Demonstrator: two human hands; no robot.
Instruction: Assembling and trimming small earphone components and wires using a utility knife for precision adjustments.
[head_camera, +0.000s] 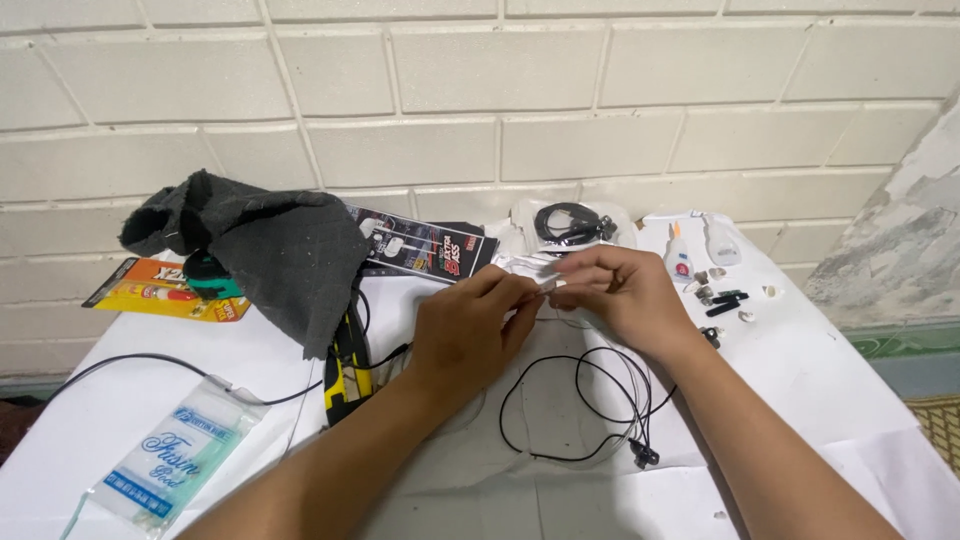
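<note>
Both hands meet over a white-covered table (800, 390). My left hand (470, 325) and my right hand (620, 290) pinch a small pale part (550, 284) between their fingertips. A thin black cable (590, 400) hangs from that spot and lies in loops on the table, ending in a small black plug (644, 455). The exact part between the fingers is too small to identify.
A dark grey cloth (270, 250) lies at the left over a yellow-black tool (347, 365). Behind the hands lie a dark printed card (425, 245) and a bag with a coiled black cable (572, 225). A small glue bottle (679, 258) and tiny parts (722, 300) sit at right; a clear packet (170, 455) at front left.
</note>
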